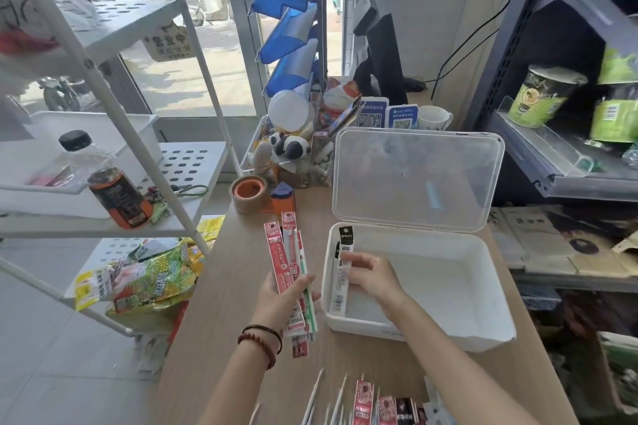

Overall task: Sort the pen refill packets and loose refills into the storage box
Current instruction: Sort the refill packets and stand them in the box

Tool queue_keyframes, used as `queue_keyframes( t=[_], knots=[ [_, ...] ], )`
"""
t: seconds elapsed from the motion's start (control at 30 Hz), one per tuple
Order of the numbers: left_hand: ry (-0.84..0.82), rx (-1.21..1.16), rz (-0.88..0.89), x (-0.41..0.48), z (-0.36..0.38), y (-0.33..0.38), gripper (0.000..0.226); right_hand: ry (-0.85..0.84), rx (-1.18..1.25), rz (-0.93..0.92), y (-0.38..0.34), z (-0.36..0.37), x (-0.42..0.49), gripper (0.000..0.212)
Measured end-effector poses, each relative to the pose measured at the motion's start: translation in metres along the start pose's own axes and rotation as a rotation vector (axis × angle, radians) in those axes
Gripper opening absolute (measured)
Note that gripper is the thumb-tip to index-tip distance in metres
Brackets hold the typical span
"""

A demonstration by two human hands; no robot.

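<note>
My left hand [283,297] grips a fanned bunch of red refill packets [280,252] above the wooden table, left of the box. My right hand [369,274] pinches a clear packet with a black header [345,245] and holds it upright against the left inner wall of the white storage box [448,279]. The box stands open, its translucent lid [417,176] tilted up behind it. More red and black packets [383,405] and loose white refills [316,393] lie at the table's near edge.
A tape roll [249,193], an orange sharpener [283,198] and a clear bin of toys [286,148] stand behind the box's left. A white rack with a bottle [117,188] and snack bags [145,283] is to the left; dark shelves are to the right.
</note>
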State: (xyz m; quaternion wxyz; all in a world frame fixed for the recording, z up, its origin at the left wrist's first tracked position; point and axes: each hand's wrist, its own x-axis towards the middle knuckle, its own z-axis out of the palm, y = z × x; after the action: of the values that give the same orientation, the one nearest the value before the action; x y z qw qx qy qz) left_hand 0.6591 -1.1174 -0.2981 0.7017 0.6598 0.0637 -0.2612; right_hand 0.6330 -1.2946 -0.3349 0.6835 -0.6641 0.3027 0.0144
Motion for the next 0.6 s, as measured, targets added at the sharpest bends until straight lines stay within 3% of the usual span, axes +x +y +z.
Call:
queue_keyframes(
  t=[0.07, 0.2, 0.3, 0.43, 0.6],
  knots=[
    [0.018, 0.023, -0.010, 0.001, -0.001, -0.001, 0.031, 0.003, -0.123, -0.046, 0.002, 0.003, 0.000, 0.040],
    [0.028, 0.078, -0.005, 0.000, -0.002, -0.002, 0.030, 0.026, -0.680, -0.187, 0.004, 0.010, 0.001, 0.062],
    [0.021, 0.095, -0.011, -0.002, -0.001, -0.002, 0.026, 0.061, -1.055, -0.239, 0.002, 0.013, 0.000, 0.053],
    [0.029, 0.093, -0.013, -0.003, -0.001, -0.004, 0.025, 0.039, -1.260, -0.293, 0.000, 0.010, 0.003, 0.057],
    [0.010, 0.106, -0.027, -0.007, 0.001, -0.001, 0.028, -0.109, -1.361, -0.323, 0.006, 0.001, 0.009, 0.067]
  ],
)
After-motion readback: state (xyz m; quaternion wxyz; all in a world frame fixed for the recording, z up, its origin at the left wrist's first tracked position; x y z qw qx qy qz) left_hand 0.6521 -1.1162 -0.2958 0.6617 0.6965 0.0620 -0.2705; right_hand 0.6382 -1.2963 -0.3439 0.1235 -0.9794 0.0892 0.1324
